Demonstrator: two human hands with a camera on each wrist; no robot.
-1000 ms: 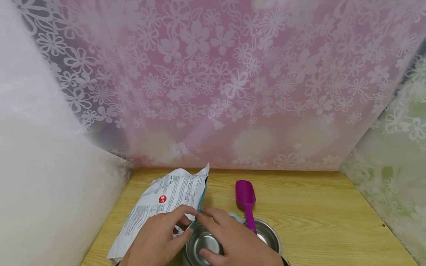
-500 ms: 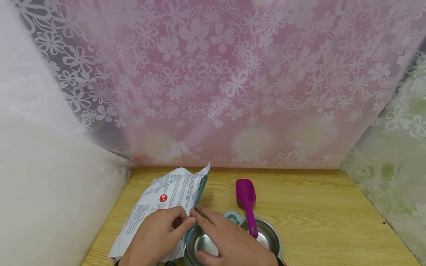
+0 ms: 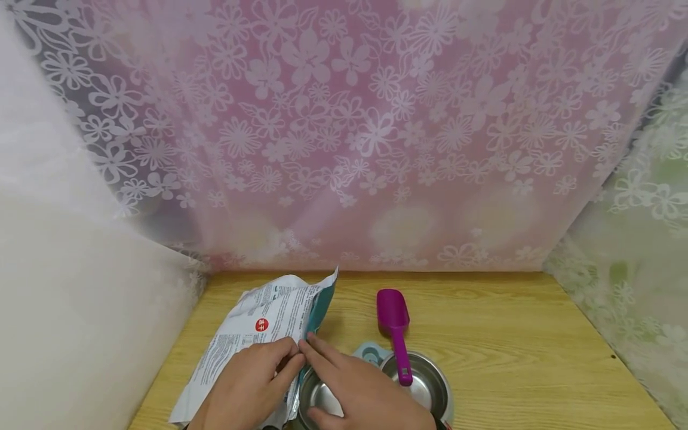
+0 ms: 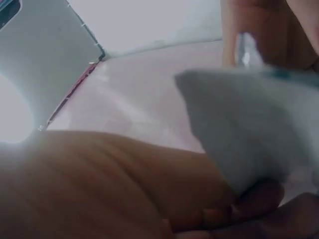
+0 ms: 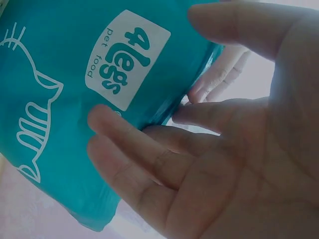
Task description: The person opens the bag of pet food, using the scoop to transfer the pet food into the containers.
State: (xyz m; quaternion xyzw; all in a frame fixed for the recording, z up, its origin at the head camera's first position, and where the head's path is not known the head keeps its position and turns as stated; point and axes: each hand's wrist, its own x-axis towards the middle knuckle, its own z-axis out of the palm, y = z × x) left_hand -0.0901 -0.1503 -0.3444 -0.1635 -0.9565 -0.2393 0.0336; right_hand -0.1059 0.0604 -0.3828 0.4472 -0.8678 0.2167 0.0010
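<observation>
A pet food bag [image 3: 252,322], white with print on one side and teal on the other, leans at the left of the table. My left hand [image 3: 252,379] grips its right edge, fingers curled and thumb against it. In the left wrist view, a pale flap of the bag [image 4: 249,124] rises from the fingers. My right hand [image 3: 360,385] lies beside that edge with its fingers fairly straight. In the right wrist view, these fingers [image 5: 134,149] reach over the teal face. Two steel bowls in a light blue holder [image 3: 371,352] stand below, the left one [image 3: 321,394] partly covered by my right hand.
A purple scoop [image 3: 393,316] lies with its handle across the right steel bowl [image 3: 430,388]. The wooden table [image 3: 510,346] ends at a pink flowered curtain [image 3: 376,149] behind, with pale sheets at both sides.
The bag's right edge has turned, so more of its teal side shows. Both hands have shifted slightly left along with it, uncovering more of the bowl holder.
</observation>
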